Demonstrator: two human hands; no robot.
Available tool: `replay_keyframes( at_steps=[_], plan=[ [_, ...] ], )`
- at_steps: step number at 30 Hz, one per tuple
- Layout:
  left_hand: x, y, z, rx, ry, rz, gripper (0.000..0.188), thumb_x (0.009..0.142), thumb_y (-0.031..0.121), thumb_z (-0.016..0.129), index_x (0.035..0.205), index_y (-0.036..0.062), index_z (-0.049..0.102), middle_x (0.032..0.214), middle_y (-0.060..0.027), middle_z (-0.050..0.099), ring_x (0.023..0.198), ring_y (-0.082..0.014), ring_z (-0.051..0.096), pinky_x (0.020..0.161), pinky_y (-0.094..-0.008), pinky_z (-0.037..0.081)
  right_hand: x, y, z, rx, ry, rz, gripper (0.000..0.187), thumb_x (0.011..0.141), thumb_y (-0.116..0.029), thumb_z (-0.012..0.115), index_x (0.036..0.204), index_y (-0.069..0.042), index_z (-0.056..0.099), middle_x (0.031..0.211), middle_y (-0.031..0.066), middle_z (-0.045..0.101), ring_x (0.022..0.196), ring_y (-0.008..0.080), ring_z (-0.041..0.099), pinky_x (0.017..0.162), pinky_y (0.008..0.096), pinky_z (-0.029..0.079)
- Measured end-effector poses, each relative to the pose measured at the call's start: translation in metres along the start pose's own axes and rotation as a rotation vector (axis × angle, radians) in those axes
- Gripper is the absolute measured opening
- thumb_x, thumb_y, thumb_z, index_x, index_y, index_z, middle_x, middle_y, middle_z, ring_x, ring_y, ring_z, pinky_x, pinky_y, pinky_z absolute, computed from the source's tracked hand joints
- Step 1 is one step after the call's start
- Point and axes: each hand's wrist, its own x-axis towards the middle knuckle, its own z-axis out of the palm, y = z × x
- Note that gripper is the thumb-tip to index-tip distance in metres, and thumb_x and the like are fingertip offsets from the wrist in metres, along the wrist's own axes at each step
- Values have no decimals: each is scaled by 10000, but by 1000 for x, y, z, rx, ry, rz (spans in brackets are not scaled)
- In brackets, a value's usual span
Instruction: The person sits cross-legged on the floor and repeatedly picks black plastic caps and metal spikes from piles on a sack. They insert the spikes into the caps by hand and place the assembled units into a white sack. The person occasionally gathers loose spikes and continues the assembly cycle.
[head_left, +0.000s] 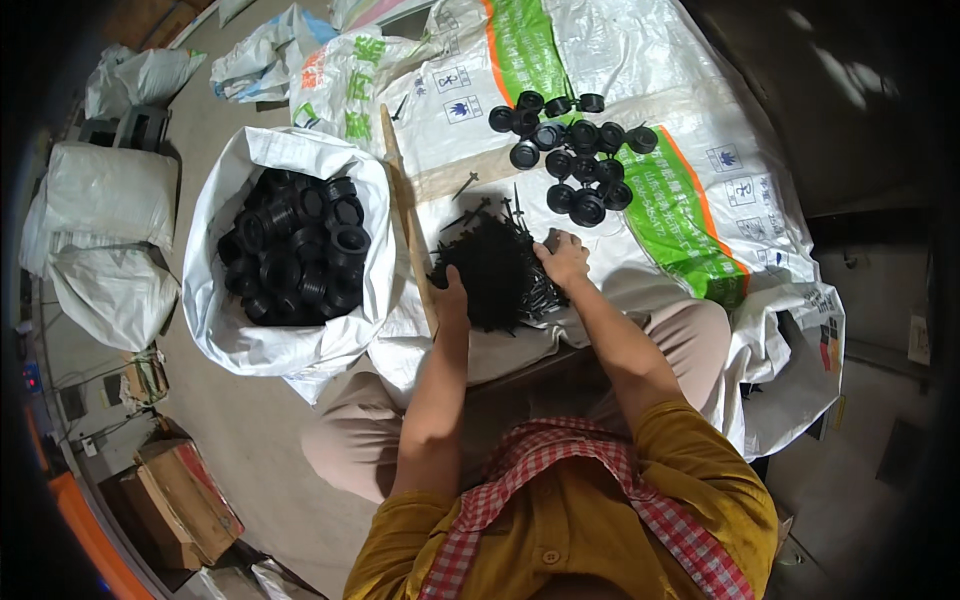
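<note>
A heap of thin black stick-like plastic pieces (pixel 490 270) lies in front of me on the sack-covered surface. At its left side is my left hand (pixel 450 298), cupped against the heap with the thumb apart; its other fingers are partly hidden. My right hand (pixel 564 258) rests at the heap's right edge, fingers curled around a small dark piece I cannot make out. Beyond it lies a cluster of round black plastic caps (pixel 585 150). To the left stands a white woven sack (pixel 215 290), rolled open and filled with black threaded plastic fittings (pixel 300 245).
A narrow wooden strip (pixel 400 200) stands between the filled sack and the heap. Several loose black sticks (pixel 467 186) lie beyond the heap. Another white sack (pixel 790 390) hangs at the right. Full bags (pixel 110 195) and a cardboard box (pixel 185 500) sit on the floor at left.
</note>
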Motion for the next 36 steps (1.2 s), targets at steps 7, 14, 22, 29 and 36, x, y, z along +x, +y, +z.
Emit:
replay_keyframes(
  at_steps=[7, 14, 22, 29, 36],
  plan=[
    [25, 2, 15, -69, -415, -237, 1002, 828, 652, 570, 1512, 66, 129, 1511, -204, 264, 1333, -367, 362, 1032, -462, 379, 7, -41, 28, -190, -206, 95, 889, 788, -759, 447, 1506, -282, 229, 1550, 190, 123, 1403, 451, 76, 1060, 657, 181],
    [3, 3, 42, -611, -580, -411, 934, 847, 572, 616, 1500, 77, 169, 1444, -177, 351, 1222, -313, 461, 948, -426, 452, 14, -39, 42, 209, -348, -60, 794, 805, -632, 592, 1398, -123, 450, 1416, 189, 438, 1293, 339, 428, 1067, 393, 351],
    [-24, 31, 44, -628, -480, -350, 793, 896, 460, 577, 1478, 67, 206, 1386, -146, 417, 1218, -282, 467, 960, -399, 438, 24, -16, 83, 516, -303, -226, 717, 851, -530, 598, 1379, -64, 462, 1378, 202, 481, 1284, 336, 447, 1063, 363, 360],
    [-51, 78, 27, -809, -417, -90, 657, 930, 364, 529, 1464, 93, 257, 1353, -126, 455, 1176, -262, 494, 961, -384, 435, -18, -68, 14, 448, -11, -481, 607, 851, -470, 623, 1297, -68, 534, 1291, 181, 548, 1200, 347, 507, 997, 386, 409],
    [-77, 125, 14, -1017, -566, 163, 543, 957, 254, 510, 1419, 48, 312, 1237, -136, 531, 1058, -229, 559, 897, -325, 473, -55, -94, -54, 596, 191, -641, 534, 809, -408, 681, 1237, -101, 590, 1197, 153, 618, 1095, 341, 588, 934, 391, 464]
  ],
)
